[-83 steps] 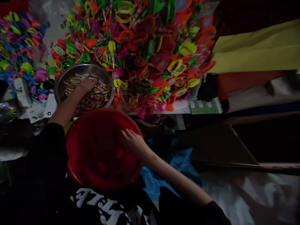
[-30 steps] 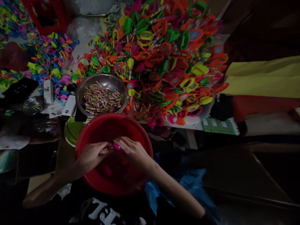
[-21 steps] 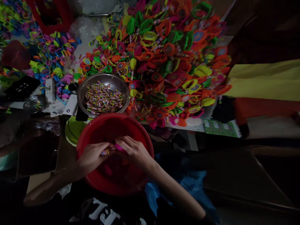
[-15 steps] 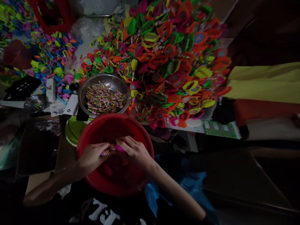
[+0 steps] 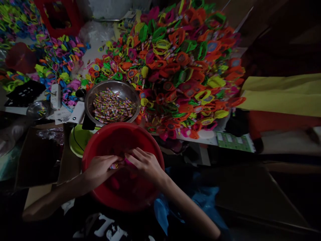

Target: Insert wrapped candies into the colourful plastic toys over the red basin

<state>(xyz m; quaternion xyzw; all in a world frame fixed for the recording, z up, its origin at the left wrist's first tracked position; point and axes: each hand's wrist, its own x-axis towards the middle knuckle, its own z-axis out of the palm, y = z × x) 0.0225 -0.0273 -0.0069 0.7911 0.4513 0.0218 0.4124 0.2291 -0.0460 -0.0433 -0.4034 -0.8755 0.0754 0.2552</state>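
Both my hands meet over a red plastic basin [image 5: 105, 140] on my lap. My left hand [image 5: 101, 167] pinches a small striped candy stick [image 5: 114, 165]. My right hand [image 5: 145, 164] is closed on a pink plastic toy piece [image 5: 128, 162], and the candy touches its end. A few red and pink pieces lie dimly in the basin. Just beyond it, a steel bowl [image 5: 90, 97] holds many of the same wrapped candy sticks [image 5: 111, 107].
A big heap of orange, green, yellow and pink plastic toys [image 5: 185, 70] covers the table beyond. More coloured pieces [image 5: 60, 57] lie at the left, by a power strip [image 5: 55, 96] and a small steel dish [image 5: 37, 109]. Yellow and red cloth [image 5: 281, 93] is at right.
My left hand left the steel bowl and came to the red basin with a candy stick. Over the last second both hands stay together there, barely shifting.
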